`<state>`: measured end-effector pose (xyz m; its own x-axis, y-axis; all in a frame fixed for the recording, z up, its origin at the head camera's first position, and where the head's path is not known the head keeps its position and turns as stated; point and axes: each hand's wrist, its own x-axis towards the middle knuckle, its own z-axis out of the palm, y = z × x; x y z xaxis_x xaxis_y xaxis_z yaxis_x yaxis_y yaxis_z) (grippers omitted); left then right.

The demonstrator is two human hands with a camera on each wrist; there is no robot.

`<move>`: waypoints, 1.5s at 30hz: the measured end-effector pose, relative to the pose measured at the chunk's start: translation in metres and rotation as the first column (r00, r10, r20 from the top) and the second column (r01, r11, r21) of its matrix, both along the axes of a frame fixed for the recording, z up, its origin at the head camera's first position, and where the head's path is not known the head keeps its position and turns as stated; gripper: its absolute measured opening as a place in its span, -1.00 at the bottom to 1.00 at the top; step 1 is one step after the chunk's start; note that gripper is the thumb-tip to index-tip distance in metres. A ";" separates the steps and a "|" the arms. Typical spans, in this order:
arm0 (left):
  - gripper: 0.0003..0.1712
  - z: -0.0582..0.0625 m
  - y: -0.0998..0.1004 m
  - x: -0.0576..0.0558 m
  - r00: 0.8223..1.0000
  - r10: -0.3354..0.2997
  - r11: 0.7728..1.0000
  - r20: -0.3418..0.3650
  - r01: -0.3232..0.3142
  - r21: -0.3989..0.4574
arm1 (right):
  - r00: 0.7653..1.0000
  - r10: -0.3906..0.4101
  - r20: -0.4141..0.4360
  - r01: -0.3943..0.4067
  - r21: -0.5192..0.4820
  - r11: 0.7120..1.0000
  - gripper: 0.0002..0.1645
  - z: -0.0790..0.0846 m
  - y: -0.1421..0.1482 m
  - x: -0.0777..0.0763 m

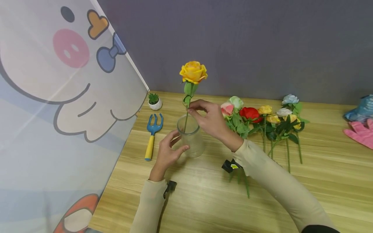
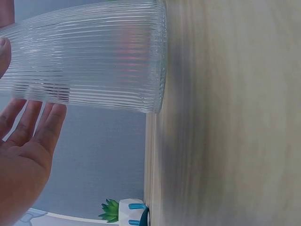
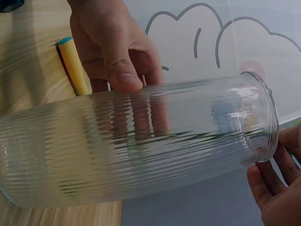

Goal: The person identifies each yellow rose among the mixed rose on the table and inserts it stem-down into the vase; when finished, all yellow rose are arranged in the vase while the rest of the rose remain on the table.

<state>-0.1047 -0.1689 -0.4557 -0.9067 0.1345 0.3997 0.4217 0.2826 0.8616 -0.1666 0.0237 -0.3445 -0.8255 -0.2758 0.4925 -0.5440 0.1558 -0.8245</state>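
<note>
A ribbed clear glass vase [image 1: 193,142] stands upright on the table, and my left hand [image 1: 169,152] steadies its side. Thumb and fingers lie on opposite sides of the glass in the right wrist view. Above the rim, my right hand [image 1: 211,119] pinches the stem of a yellow rose [image 1: 193,72] between thumb and fingers. The bloom points up, well over the vase mouth, and its lower stem [image 3: 188,137] shows inside the glass. In the left wrist view the vase [image 2: 94,56] appears sideways with the left fingertips against it.
Left of the vase lies a blue hand fork [image 1: 153,129] with a yellow handle, behind it a small potted succulent [image 1: 154,102]. Several artificial flowers [image 1: 250,115] lie to the right, partly under my right arm. A pink glove [image 1: 361,132] and blue bag [image 1: 359,110] sit far right.
</note>
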 end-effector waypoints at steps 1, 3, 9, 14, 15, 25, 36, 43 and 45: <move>-0.24 0.000 0.000 0.000 1.000 0.000 1.000 0.000 0.000 0.001 | 1.000 0.001 -0.001 -0.001 0.013 1.000 -0.90 0.000 0.000 0.000; -0.25 0.000 0.000 0.000 1.000 0.000 1.000 0.000 0.000 0.005 | 1.000 0.006 -0.003 -0.006 0.046 0.999 -0.90 -0.001 0.000 -0.002; -0.26 0.000 0.001 0.000 1.000 -0.007 1.000 -0.005 0.007 0.003 | 0.999 0.031 -0.012 -0.029 0.188 0.982 -0.87 -0.003 0.002 -0.005; -0.26 0.000 0.000 -0.001 1.000 -0.003 1.000 -0.007 0.003 0.006 | 0.998 0.052 -0.038 -0.037 0.310 0.950 -0.79 -0.001 0.004 -0.005; -0.26 0.000 0.000 -0.001 1.000 -0.002 1.000 -0.007 0.002 0.007 | 0.998 0.049 -0.047 -0.030 0.327 0.945 -0.76 -0.002 0.005 -0.005; -0.27 0.002 0.000 -0.001 1.000 0.003 1.000 0.005 -0.003 0.017 | 0.988 -0.106 0.113 0.089 0.142 0.986 -0.69 -0.007 0.055 0.025; -0.26 -0.002 -0.001 -0.001 1.000 -0.004 1.000 0.009 0.004 0.013 | 0.958 -0.244 0.148 0.265 -0.140 0.954 -0.65 -0.027 0.139 0.055; -0.25 -0.002 -0.002 0.000 1.000 -0.008 1.000 0.010 0.008 0.016 | 0.943 -0.253 0.217 0.296 -0.201 0.934 -0.66 -0.048 0.177 0.061; -0.25 -0.003 -0.002 -0.001 1.000 -0.009 1.000 0.009 0.009 0.017 | 0.936 -0.243 0.254 0.296 -0.197 0.935 -0.67 -0.052 0.185 0.062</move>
